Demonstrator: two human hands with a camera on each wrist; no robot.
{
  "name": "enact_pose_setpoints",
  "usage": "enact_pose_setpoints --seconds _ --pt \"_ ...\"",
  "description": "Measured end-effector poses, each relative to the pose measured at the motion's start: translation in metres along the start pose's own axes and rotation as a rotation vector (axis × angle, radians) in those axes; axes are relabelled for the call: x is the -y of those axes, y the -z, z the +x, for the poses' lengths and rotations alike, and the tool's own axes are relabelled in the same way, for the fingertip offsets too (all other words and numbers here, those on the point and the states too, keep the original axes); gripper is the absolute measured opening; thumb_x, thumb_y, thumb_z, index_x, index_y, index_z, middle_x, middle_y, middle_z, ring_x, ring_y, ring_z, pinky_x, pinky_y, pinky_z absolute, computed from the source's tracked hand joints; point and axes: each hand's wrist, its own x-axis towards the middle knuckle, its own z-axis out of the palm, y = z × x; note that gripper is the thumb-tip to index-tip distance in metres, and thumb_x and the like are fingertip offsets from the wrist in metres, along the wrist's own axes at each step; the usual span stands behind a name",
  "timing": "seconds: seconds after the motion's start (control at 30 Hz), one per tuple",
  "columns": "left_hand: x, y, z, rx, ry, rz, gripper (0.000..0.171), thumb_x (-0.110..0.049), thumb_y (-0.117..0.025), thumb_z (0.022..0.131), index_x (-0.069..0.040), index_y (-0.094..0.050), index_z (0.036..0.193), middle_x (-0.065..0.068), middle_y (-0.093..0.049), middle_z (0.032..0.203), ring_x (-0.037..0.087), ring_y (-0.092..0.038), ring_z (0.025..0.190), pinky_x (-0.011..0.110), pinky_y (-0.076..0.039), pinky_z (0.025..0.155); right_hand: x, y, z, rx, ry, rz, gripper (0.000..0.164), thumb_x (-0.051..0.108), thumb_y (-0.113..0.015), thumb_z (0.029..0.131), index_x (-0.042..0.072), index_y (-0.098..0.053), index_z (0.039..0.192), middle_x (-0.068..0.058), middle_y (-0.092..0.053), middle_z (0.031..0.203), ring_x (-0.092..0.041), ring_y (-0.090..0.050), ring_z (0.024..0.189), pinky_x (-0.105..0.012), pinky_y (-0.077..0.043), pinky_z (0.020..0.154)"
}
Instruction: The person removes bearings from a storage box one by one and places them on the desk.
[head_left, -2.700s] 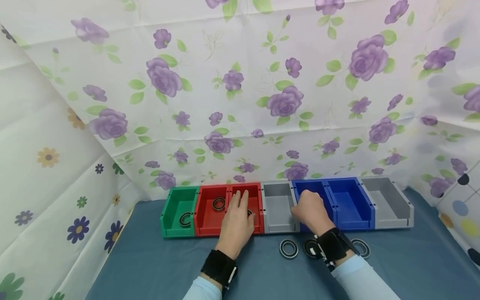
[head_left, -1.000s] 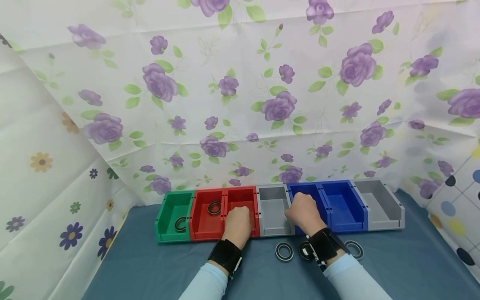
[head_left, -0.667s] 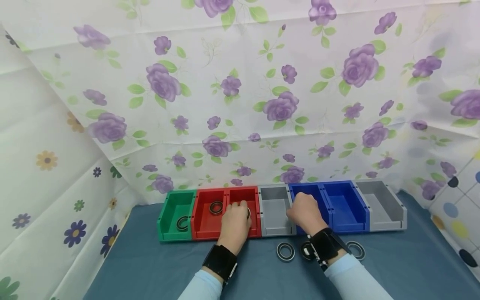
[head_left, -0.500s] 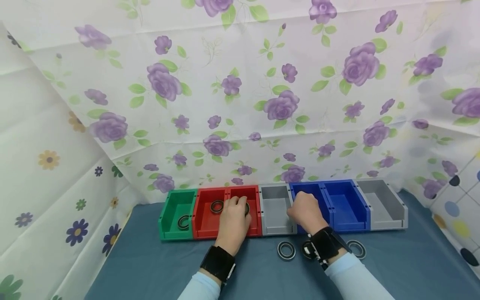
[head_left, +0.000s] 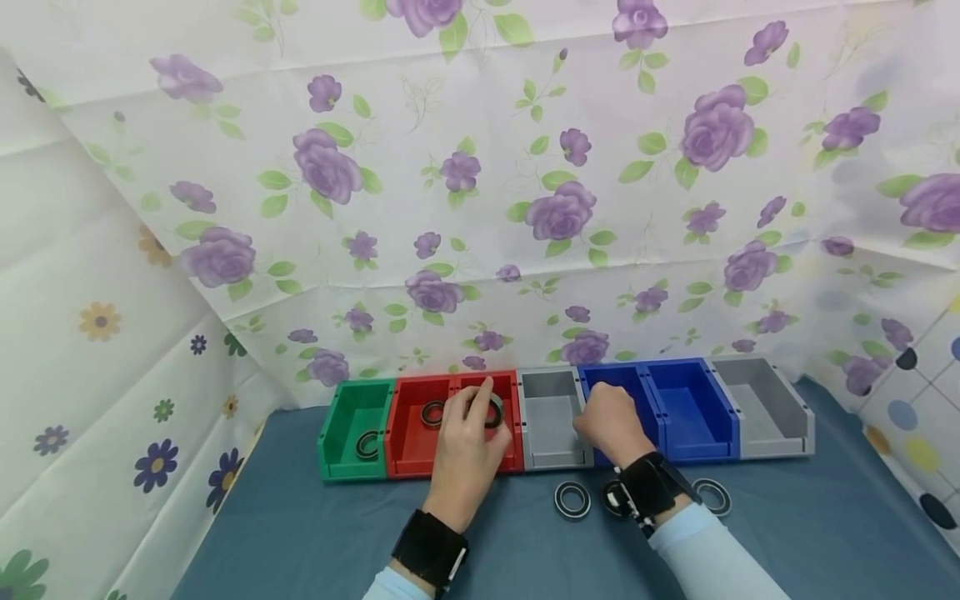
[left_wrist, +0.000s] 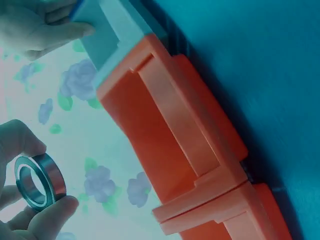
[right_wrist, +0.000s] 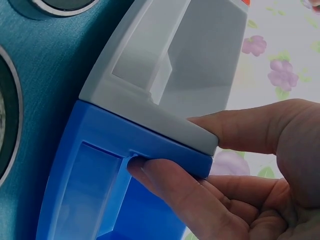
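My left hand [head_left: 467,458] pinches a ball bearing [head_left: 497,414] between thumb and fingertips over the right-hand red bin [head_left: 513,450]. In the left wrist view the bearing [left_wrist: 54,176] is tilted on edge, apart from the red bin [left_wrist: 140,130]. My right hand [head_left: 611,423] grips the adjoining side walls of a grey bin [head_left: 551,417] and a blue bin [head_left: 632,379]. The right wrist view shows its thumb and fingers astride the walls of the grey bin [right_wrist: 200,60] and the blue bin [right_wrist: 90,165], one digit inside each.
One bearing [head_left: 360,446] lies in the green bin [head_left: 352,471], another [head_left: 425,414] in the left red bin [head_left: 408,446]. Three bearings are on the blue cloth in front, including one [head_left: 558,501] near the grey bin. A blue bin [head_left: 693,417] and grey bin [head_left: 772,417] end the row.
My left hand reached with straight fingers over the right red bin, curled down into it, and has come up pinching the bearing. My right hand stays on the bin walls.
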Motion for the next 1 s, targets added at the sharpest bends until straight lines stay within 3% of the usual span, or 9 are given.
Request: enact_pose_setpoints --seconds 0.2,0.37,0.47,0.6,0.8,1.0 --pt "-0.006 0.006 -0.010 -0.071 0.009 -0.070 0.055 -0.021 -0.073 0.078 -0.013 -0.055 0.129 0.005 -0.049 0.120 0.013 -0.043 0.113 0.026 -0.043 0.085 0.000 -0.001 0.001 0.002 -0.015 0.009 0.014 0.013 -0.065 0.076 0.008 -0.058 0.064 -0.005 -0.054 0.061 -0.019 -0.052 0.052 -0.027 -0.041 0.043" --pt "-0.010 0.008 -0.020 -0.077 0.075 -0.131 0.053 -0.019 -0.075 0.076 -0.015 -0.058 0.126 0.005 -0.051 0.121 0.013 -0.047 0.111 0.027 -0.045 0.081 0.000 0.000 0.001 0.005 -0.031 0.014 0.014 0.014 -0.066 0.076 0.007 -0.059 0.066 -0.006 -0.054 0.062 -0.019 -0.052 0.053 -0.027 -0.042 0.043" --pt "-0.012 0.009 -0.027 -0.030 0.148 -0.165 0.052 -0.018 -0.076 0.075 -0.016 -0.060 0.124 0.001 -0.053 0.120 0.011 -0.051 0.108 0.026 -0.045 0.079 -0.001 0.001 0.001 -0.001 -0.023 0.008 0.015 0.015 -0.066 0.076 0.007 -0.059 0.067 -0.006 -0.054 0.063 -0.019 -0.052 0.054 -0.027 -0.042 0.044" --pt "-0.016 0.009 -0.036 0.082 0.209 -0.201 0.050 -0.020 -0.076 0.075 -0.018 -0.060 0.122 -0.003 -0.054 0.118 0.008 -0.053 0.105 0.023 -0.044 0.079 -0.001 0.001 0.001 -0.008 -0.012 0.006 0.015 0.015 -0.066 0.076 0.007 -0.058 0.067 -0.006 -0.054 0.063 -0.019 -0.052 0.054 -0.027 -0.042 0.044" --pt "-0.017 0.006 -0.049 0.276 0.231 -0.196 0.047 -0.023 -0.075 0.075 -0.020 -0.060 0.120 -0.005 -0.055 0.115 0.005 -0.052 0.101 0.019 -0.043 0.079 -0.001 0.001 0.001 -0.010 -0.004 0.009 0.014 0.015 -0.065 0.077 0.007 -0.058 0.067 -0.006 -0.054 0.064 -0.019 -0.052 0.054 -0.027 -0.042 0.044" --pt "-0.016 0.003 -0.054 0.373 0.241 -0.182 0.046 -0.023 -0.076 0.072 -0.017 -0.062 0.116 -0.005 -0.056 0.113 0.006 -0.053 0.099 0.020 -0.044 0.080 -0.001 0.002 0.000 -0.007 -0.020 0.015 0.013 0.015 -0.066 0.077 0.007 -0.059 0.069 -0.006 -0.054 0.065 -0.020 -0.052 0.055 -0.028 -0.042 0.044"
